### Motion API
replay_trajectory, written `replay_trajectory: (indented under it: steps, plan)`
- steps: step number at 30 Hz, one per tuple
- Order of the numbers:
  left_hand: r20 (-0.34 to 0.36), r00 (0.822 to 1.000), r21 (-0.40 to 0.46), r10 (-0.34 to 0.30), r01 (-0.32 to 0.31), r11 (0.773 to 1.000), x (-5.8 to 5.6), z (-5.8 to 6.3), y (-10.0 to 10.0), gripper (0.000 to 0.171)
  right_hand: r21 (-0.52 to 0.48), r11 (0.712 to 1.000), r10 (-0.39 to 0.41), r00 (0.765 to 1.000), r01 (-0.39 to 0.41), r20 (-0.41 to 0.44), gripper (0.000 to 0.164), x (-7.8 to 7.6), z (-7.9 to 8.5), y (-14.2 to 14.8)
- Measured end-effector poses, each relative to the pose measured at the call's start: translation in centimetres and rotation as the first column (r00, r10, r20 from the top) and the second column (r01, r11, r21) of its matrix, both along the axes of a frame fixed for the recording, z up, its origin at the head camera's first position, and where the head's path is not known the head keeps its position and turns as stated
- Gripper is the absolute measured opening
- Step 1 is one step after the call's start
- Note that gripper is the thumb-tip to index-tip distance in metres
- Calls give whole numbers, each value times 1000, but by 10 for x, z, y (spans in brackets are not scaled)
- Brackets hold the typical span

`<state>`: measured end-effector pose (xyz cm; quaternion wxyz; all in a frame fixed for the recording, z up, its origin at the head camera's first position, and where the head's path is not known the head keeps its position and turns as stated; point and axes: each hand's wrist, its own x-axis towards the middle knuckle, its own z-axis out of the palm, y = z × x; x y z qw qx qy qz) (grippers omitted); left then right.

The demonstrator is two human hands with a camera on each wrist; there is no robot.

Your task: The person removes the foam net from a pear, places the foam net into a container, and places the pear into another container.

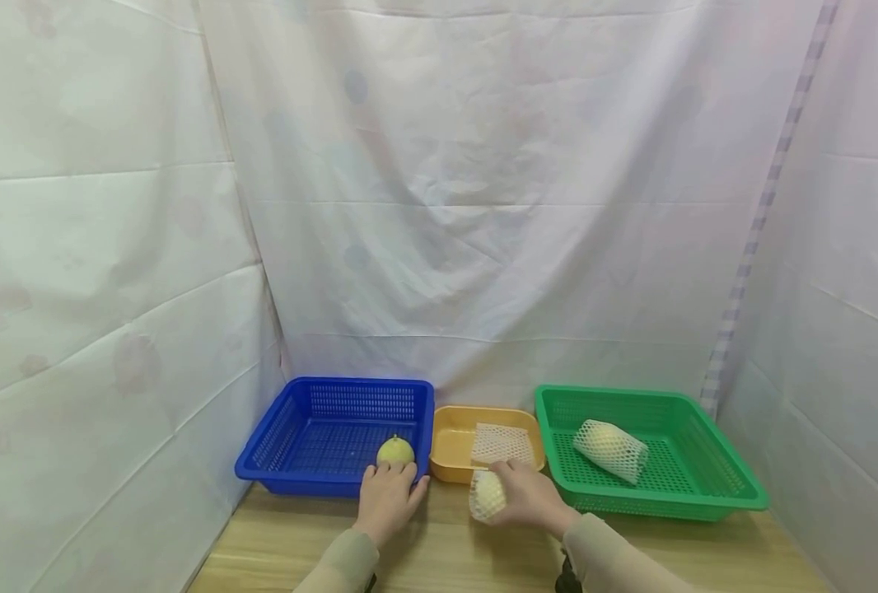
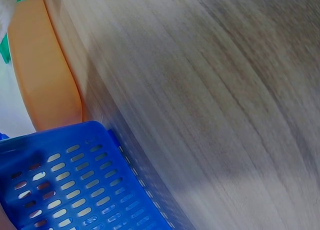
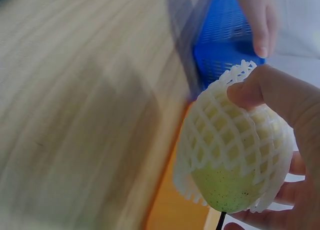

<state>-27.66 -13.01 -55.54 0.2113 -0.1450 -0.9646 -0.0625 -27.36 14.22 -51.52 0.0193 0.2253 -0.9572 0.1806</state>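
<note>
My right hand (image 1: 530, 496) grips a netted pear (image 1: 487, 498). My left hand (image 1: 390, 497), its hold unclear, is over the blue basket's (image 1: 301, 486) rim near a bare pear (image 1: 395, 450).

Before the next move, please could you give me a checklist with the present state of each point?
1. Right hand holds a netted fruit: ok.
2. Its net covers the whole fruit: not ok, stem end is bare.
3. Spare net lies in yellow tray: ok.
4. Green basket has room beside its wrapped fruit: ok.
5. Left hand touches the bare fruit in blue basket: cannot tell.
</note>
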Motion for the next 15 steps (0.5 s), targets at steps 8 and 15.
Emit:
replay_trajectory:
  steps: [8,15]
  plan:
    - [16,1000,10,3,-3,1000,-1,1,1,32,-17,1000,-5,999,6,37,75,1,-19,1]
    - [11,1000,14,7,-7,1000,-1,0,1,32,-9,1000,-10,998,10,58,75,0,-34,3]
